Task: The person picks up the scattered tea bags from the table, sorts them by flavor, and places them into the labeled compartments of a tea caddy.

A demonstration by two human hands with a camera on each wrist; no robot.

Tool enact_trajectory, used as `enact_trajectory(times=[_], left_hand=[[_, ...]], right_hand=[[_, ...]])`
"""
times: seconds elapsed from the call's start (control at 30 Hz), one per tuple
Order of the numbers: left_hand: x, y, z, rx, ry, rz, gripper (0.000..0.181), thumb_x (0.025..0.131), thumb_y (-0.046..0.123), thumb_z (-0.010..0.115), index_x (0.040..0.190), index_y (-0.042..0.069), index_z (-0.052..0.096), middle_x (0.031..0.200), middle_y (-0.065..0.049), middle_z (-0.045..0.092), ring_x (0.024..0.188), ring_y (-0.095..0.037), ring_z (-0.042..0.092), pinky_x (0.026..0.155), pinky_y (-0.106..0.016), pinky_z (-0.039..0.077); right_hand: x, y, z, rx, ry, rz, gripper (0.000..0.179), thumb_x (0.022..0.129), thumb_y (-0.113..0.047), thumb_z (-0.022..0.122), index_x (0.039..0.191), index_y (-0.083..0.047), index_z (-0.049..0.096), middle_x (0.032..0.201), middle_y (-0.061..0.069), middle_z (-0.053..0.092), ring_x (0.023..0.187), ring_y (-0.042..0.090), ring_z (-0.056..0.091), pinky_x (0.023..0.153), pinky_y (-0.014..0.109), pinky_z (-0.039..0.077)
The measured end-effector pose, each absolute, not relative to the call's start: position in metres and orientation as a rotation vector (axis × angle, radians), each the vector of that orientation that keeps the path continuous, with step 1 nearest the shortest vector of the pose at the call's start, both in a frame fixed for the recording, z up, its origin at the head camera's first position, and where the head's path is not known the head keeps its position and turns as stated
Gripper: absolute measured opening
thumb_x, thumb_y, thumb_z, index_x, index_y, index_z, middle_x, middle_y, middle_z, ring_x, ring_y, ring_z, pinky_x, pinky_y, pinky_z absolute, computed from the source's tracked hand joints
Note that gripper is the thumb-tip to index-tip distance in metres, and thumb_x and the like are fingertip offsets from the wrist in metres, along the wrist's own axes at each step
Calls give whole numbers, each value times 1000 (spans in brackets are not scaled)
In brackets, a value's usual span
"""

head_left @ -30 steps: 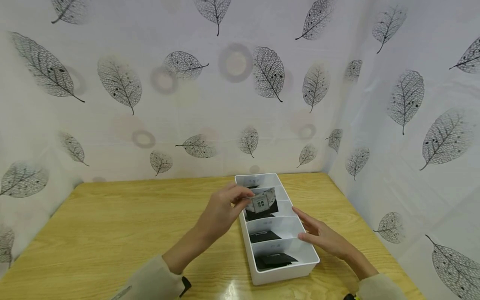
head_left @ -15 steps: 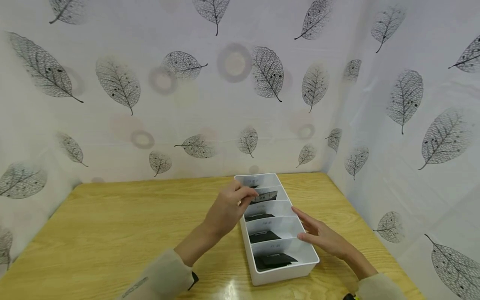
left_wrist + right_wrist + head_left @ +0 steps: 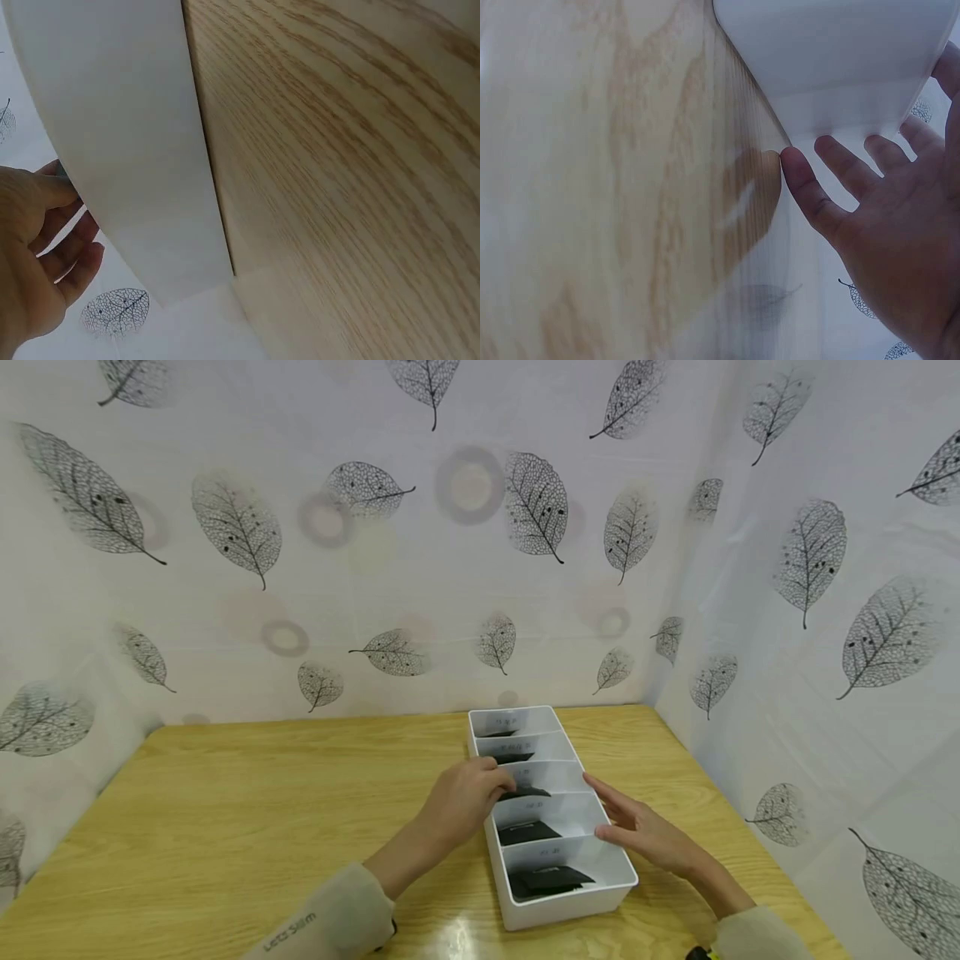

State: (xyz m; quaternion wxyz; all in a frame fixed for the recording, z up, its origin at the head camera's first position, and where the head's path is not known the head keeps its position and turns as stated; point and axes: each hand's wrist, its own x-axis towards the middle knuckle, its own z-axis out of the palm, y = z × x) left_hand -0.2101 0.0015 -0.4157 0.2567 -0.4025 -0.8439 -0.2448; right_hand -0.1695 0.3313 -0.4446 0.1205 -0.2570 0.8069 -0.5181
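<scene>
A long white divided box (image 3: 566,910) stands on the wooden table. My left hand (image 3: 459,802) reaches over its left rim into the middle compartment, where a flat black packet (image 3: 531,792) lies. In the left wrist view, the thumb and finger of that hand (image 3: 34,247) pinch at a dark greenish edge (image 3: 62,172) just above the rim; the rest of it is hidden behind the box wall. My right hand (image 3: 652,835) rests its fingertips on the box's right side. Spread, fairly straight fingers of this hand show against the white wall (image 3: 847,67) in the right wrist view.
Further black packets lie in the other compartments: one in the second from the back (image 3: 517,757), one nearer me (image 3: 528,832), and several in the front one (image 3: 551,880). Leaf-printed cloth (image 3: 420,593) hangs behind and beside the table (image 3: 262,827).
My left hand lowered a printed packet into the second compartment from the back and let go of it. It then came towards me to the middle compartment. The right hand has stayed put.
</scene>
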Motion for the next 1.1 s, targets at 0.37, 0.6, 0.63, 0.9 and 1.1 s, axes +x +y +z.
enact_trajectory(times=[0.37, 0.6, 0.63, 0.9, 1.1], left_hand=[[-219, -2, -411, -1208, -2353, -317, 21, 90, 2, 72, 96, 19, 84, 96, 6, 78, 88, -15, 69, 80, -28, 54], [-216, -4, -405, -1260, -2433, -337, 14, 93, 7, 73, 98, 13, 84, 97, 1, 77, 91, -21, 68, 81, -30, 55], [-216, -5, -405, -1264, -2428, -339, 14, 94, 7, 73, 98, 13, 84, 97, 0, 77, 91, -21, 68, 82, -30, 55], [-207, -14, -406, -1274, -2485, -379, 17, 99, 12, 68, 110, 6, 80, 118, -11, 73, 111, -29, 64, 101, -38, 51], [-196, -25, -404, -1238, -2549, -419, 36, 103, 23, 65, 129, -2, 69, 136, -20, 64, 130, -34, 56, 113, -43, 42]], right_hand=[[-174, 328, -444, -768, 2355, -1510, 71, 107, -7, 55, 167, -12, 16, 170, 23, 6, 151, 45, 11, 109, 15, 32], [-176, 326, -445, -754, 2346, -1510, 72, 107, -8, 55, 167, -16, 17, 171, 19, 7, 150, 29, 15, 110, 15, 32], [-176, 325, -445, -756, 2348, -1506, 71, 107, -8, 55, 167, -16, 17, 171, 20, 7, 150, 29, 15, 110, 16, 32], [-173, 328, -442, -728, 2370, -1479, 71, 107, -9, 56, 167, -14, 18, 169, 21, 11, 147, 45, 22, 105, 19, 40], [-168, 327, -435, -697, 2434, -1407, 72, 106, -11, 57, 166, -12, 18, 169, 23, 14, 146, 52, 28, 102, 21, 44]])
